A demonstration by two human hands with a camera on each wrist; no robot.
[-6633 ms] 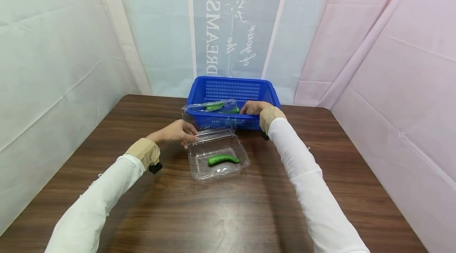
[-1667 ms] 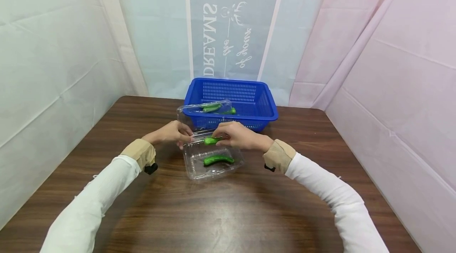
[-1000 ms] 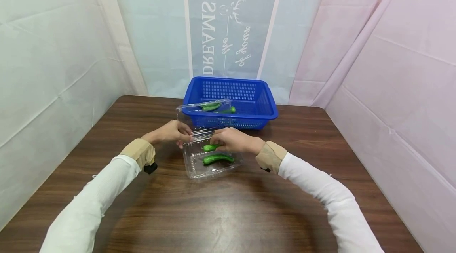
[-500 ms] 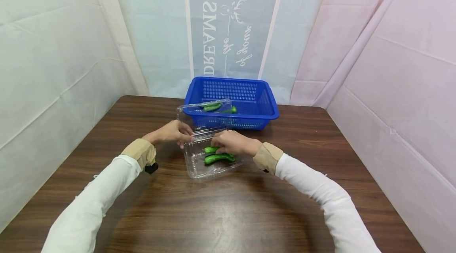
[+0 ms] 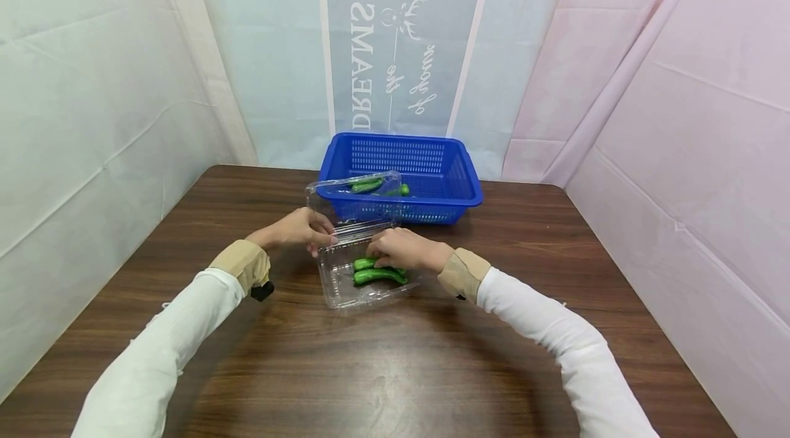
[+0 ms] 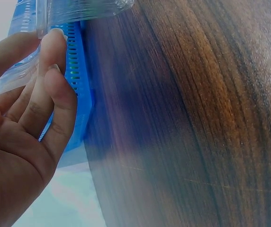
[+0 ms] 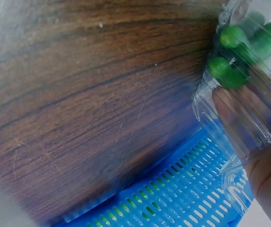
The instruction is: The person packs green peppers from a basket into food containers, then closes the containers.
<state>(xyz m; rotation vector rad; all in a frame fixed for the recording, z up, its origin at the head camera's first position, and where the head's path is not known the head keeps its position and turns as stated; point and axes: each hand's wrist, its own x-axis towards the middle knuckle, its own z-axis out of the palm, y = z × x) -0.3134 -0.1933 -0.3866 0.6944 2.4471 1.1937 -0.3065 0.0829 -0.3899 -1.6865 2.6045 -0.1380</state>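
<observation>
A clear plastic clamshell container (image 5: 338, 293) stands on the table with its lid tipped back against the blue basket (image 5: 461, 171). At its hinge, my left hand (image 5: 301, 227) pinches the edge between thumb and fingers; the left wrist view shows that hand (image 6: 29, 123) close up. Inside the tray lies a curved green pepper (image 5: 378, 276). Just behind it, my right hand (image 5: 404, 248) holds a second green pepper (image 5: 364, 264), whose far part the fingers cover. Through the clear wall, the right wrist view shows green pepper ends (image 7: 228, 73) beside the fingertips.
More green peppers (image 5: 367, 186) lie in the basket, seen partly through the raised lid. The basket stands at the far side of the brown wooden table (image 5: 382, 369). White and pale cloth sheets (image 5: 679, 150) hang around three sides.
My right hand has gone from the basket to the container with a second pepper and lowered it beside the first. My left hand has kept its pinch on the container's edge.
</observation>
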